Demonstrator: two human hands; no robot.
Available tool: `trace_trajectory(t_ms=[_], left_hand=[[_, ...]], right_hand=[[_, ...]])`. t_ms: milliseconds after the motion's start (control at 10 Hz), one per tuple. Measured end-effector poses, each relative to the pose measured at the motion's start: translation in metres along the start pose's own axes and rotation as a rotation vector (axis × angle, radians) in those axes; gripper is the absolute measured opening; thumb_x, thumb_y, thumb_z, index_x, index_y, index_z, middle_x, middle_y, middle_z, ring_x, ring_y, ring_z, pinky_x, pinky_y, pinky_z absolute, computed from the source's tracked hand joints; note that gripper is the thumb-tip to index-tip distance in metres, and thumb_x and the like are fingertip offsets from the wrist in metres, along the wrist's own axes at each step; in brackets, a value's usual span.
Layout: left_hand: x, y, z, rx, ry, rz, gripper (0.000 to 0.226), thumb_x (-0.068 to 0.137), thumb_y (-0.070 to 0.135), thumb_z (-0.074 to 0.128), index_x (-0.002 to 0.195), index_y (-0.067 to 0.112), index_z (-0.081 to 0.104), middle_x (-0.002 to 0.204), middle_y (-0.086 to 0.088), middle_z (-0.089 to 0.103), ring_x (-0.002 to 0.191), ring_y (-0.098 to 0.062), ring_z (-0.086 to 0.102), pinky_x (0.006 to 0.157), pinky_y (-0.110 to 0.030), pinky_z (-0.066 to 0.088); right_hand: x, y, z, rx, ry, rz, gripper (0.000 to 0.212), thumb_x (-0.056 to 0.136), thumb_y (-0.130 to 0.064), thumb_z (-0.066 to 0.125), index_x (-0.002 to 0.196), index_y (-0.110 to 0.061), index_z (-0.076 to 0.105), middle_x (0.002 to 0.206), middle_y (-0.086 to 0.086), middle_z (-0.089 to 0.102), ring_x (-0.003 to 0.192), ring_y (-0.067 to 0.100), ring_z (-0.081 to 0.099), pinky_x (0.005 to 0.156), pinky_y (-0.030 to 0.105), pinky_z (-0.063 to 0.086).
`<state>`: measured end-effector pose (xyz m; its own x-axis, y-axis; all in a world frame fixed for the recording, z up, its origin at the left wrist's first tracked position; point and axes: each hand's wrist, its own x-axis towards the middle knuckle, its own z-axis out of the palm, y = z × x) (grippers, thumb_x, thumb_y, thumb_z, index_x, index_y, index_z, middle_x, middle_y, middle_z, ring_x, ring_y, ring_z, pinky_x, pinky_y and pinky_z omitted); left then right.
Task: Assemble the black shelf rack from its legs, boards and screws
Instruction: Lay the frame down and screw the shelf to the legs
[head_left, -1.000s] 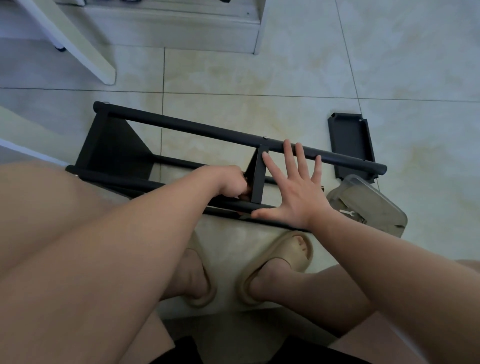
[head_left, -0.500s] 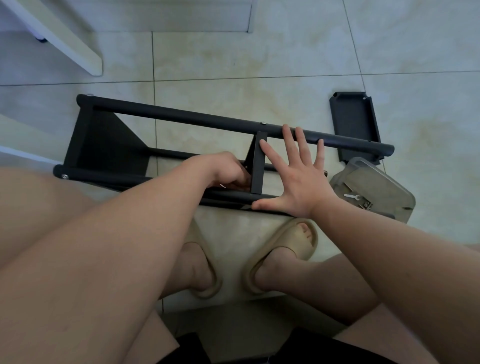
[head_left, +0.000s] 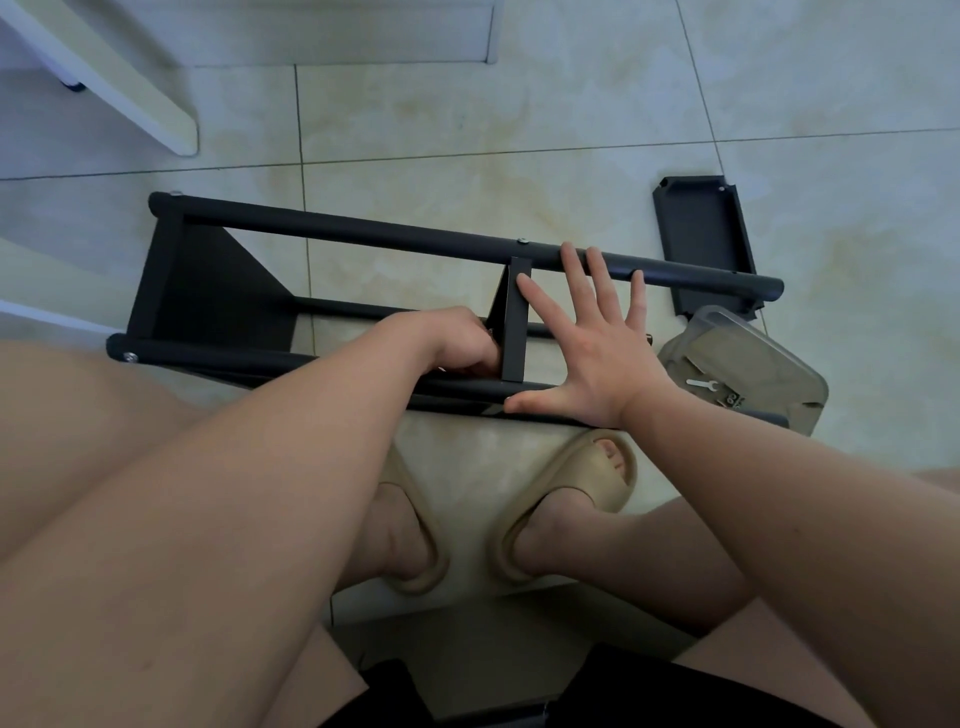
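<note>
The black shelf rack (head_left: 363, 239) lies on its side on the tiled floor, its long legs running left to right. One board (head_left: 208, 291) is fixed at the left end and a middle board (head_left: 514, 322) stands on edge between the legs. My right hand (head_left: 597, 343) is spread flat with straight fingers, pressing across the near and far legs just right of the middle board. My left hand (head_left: 457, 343) is curled against the left face of that board near the near leg; what its fingers hold is hidden. A loose black board (head_left: 701, 234) lies at the right.
A clear plastic box (head_left: 748, 374) with a small wrench and screws sits right of the rack. My two feet in beige slippers (head_left: 566, 504) are just in front of the rack. A white furniture leg (head_left: 130, 88) stands at the back left.
Only the view has shifted slightly; both hands stay in the same place on the rack, the right one spread flat and the left one curled beside the middle board.
</note>
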<state>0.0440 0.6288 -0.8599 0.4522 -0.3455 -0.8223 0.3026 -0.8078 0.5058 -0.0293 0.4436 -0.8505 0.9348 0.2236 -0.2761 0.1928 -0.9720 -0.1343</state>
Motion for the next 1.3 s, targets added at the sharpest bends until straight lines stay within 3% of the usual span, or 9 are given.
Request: trace_trajectory(t_ms=[100, 200, 300, 500, 700, 900, 1200, 1300], left_hand=[[0.0018, -0.0011, -0.0014, -0.05, -0.039, -0.016, 0.012, 0.075, 0.013, 0.064, 0.083, 0.011, 0.073, 0.058, 0.003, 0.057, 0.064, -0.022, 0.048, 0.071, -0.031, 0.038], [0.003, -0.003, -0.004, -0.131, -0.167, -0.048, 0.02, 0.081, 0.012, 0.066, 0.098, 0.011, 0.077, 0.081, 0.001, 0.074, 0.077, -0.018, 0.065, 0.08, -0.028, 0.049], [0.0044, -0.0032, -0.005, -0.162, -0.223, -0.063, 0.017, 0.087, 0.01, 0.062, 0.096, 0.014, 0.077, 0.086, -0.003, 0.076, 0.084, -0.017, 0.069, 0.087, -0.029, 0.052], [0.0039, -0.002, -0.0052, -0.17, -0.237, -0.09, 0.012, 0.089, 0.016, 0.066, 0.085, 0.014, 0.077, 0.083, -0.004, 0.077, 0.076, -0.015, 0.07, 0.076, -0.026, 0.051], [0.0039, -0.0021, -0.0054, -0.241, -0.286, -0.103, 0.025, 0.092, 0.017, 0.063, 0.11, 0.007, 0.075, 0.106, -0.011, 0.076, 0.096, -0.021, 0.07, 0.094, -0.031, 0.053], [0.0053, -0.0028, -0.0047, -0.228, -0.269, -0.106, 0.03, 0.091, 0.017, 0.064, 0.118, 0.005, 0.073, 0.114, -0.013, 0.074, 0.114, -0.027, 0.067, 0.107, -0.036, 0.048], [0.0086, -0.0052, -0.0047, -0.2, -0.249, -0.071, 0.03, 0.091, 0.019, 0.066, 0.116, 0.005, 0.073, 0.115, -0.01, 0.074, 0.116, -0.024, 0.066, 0.107, -0.035, 0.046], [0.0091, -0.0053, -0.0041, -0.19, -0.248, -0.054, 0.019, 0.091, 0.017, 0.066, 0.107, 0.008, 0.073, 0.112, -0.012, 0.074, 0.113, -0.027, 0.066, 0.105, -0.034, 0.047]], right_hand=[[0.0003, 0.0006, 0.0001, -0.008, 0.0, -0.001, 0.124, 0.057, -0.104, 0.031, 0.16, -0.043, -0.004, 0.168, 0.008, -0.022, 0.153, 0.032, -0.024, 0.117, 0.069, -0.01], [0.0005, 0.0007, 0.0, -0.01, 0.001, -0.002, 0.124, 0.058, -0.104, 0.031, 0.16, -0.043, -0.004, 0.168, 0.008, -0.022, 0.153, 0.032, -0.023, 0.117, 0.069, -0.01], [0.0002, 0.0008, -0.0002, -0.006, 0.006, -0.003, 0.124, 0.058, -0.104, 0.031, 0.16, -0.042, -0.003, 0.168, 0.008, -0.021, 0.153, 0.032, -0.023, 0.117, 0.069, -0.01], [0.0004, 0.0001, 0.0012, -0.002, 0.004, -0.005, 0.124, 0.058, -0.104, 0.032, 0.16, -0.042, -0.002, 0.168, 0.008, -0.02, 0.153, 0.032, -0.023, 0.117, 0.069, -0.012], [0.0009, 0.0009, 0.0017, -0.013, 0.011, -0.005, 0.124, 0.058, -0.103, 0.032, 0.16, -0.042, -0.003, 0.168, 0.009, -0.021, 0.153, 0.033, -0.023, 0.117, 0.068, -0.012], [0.0008, 0.0013, 0.0021, -0.007, 0.016, -0.005, 0.124, 0.058, -0.103, 0.032, 0.16, -0.042, -0.001, 0.168, 0.009, -0.02, 0.154, 0.033, -0.021, 0.117, 0.069, -0.012], [0.0009, 0.0009, 0.0006, -0.012, 0.002, -0.005, 0.123, 0.058, -0.103, 0.03, 0.16, -0.042, -0.003, 0.168, 0.009, -0.021, 0.153, 0.033, -0.023, 0.117, 0.069, -0.011], [0.0008, 0.0009, 0.0001, -0.009, 0.001, -0.005, 0.124, 0.058, -0.103, 0.031, 0.16, -0.041, -0.002, 0.168, 0.009, -0.021, 0.153, 0.033, -0.022, 0.117, 0.069, -0.011]])
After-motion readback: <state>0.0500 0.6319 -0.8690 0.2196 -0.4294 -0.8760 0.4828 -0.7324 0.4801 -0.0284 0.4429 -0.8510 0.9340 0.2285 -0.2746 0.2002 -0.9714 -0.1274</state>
